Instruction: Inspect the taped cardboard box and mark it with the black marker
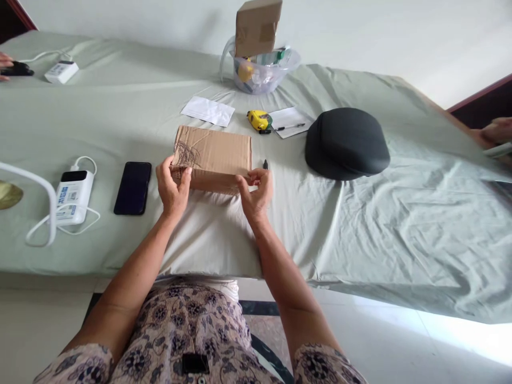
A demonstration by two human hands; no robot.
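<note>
Corner grip: the box (218,148) could slip or twist — it appears held only near its front corners, by the left hand (173,186) and right hand (256,194).
Pen (265,164): just beyond the right hand; a sideways nudge might roll it.
Hands: apart, each closed on one end of the box.
Box place: over the cloth (424,213), right of the phone (133,188); contact underneath cannot be confirmed.
Cardboard finish: plain brown, lightly creased — dark looping scribble at the left end.
</note>
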